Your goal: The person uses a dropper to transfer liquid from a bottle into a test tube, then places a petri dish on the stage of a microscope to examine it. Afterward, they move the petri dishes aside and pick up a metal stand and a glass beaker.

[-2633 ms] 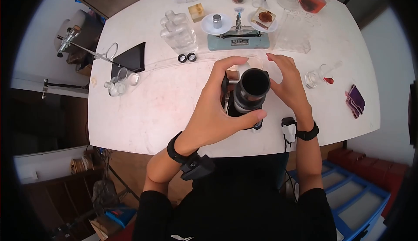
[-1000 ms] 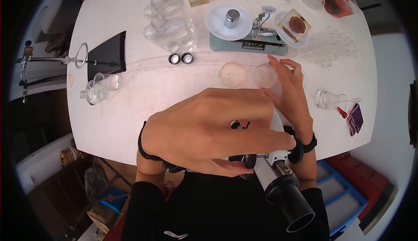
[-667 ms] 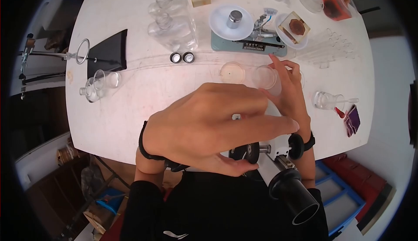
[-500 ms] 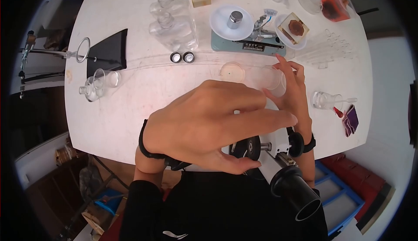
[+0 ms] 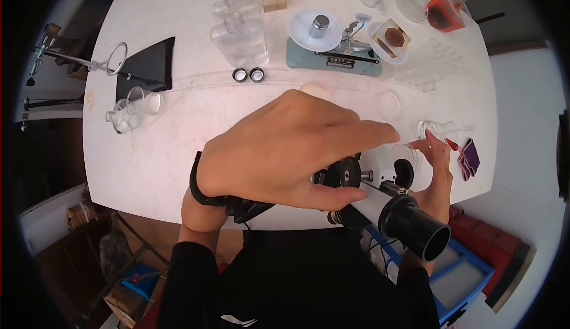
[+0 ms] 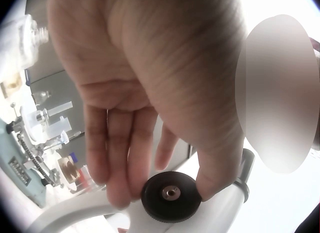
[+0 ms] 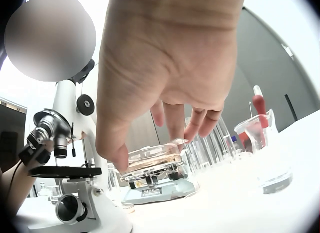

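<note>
A white-and-black microscope with a black eyepiece tube (image 5: 415, 228) stands at the table's near edge. My left hand (image 5: 291, 151) is over it, its thumb and fingers around a black focus knob (image 6: 171, 197). The right wrist view shows the black stage (image 7: 65, 171) and objectives (image 7: 50, 130). To the right of the microscope, my right hand (image 5: 436, 174) pinches a clear round dish (image 7: 155, 155) between thumb and fingers. Another clear dish (image 5: 389, 104) lies farther back; a third, behind my left hand, is partly hidden.
A teal balance (image 5: 332, 62) bears a metal weight (image 5: 319, 26) and a specimen block (image 5: 392, 37). Clear bottles (image 5: 240, 38) and two black caps (image 5: 256, 75) are left of it. At right are test tubes, a glass flask (image 5: 428, 128), a red-bulbed dropper and purple cloth (image 5: 468, 160).
My right hand has carried the clear dish from in front of the balance rightward and toward me, beside the microscope. My left hand remains at the knob.
</note>
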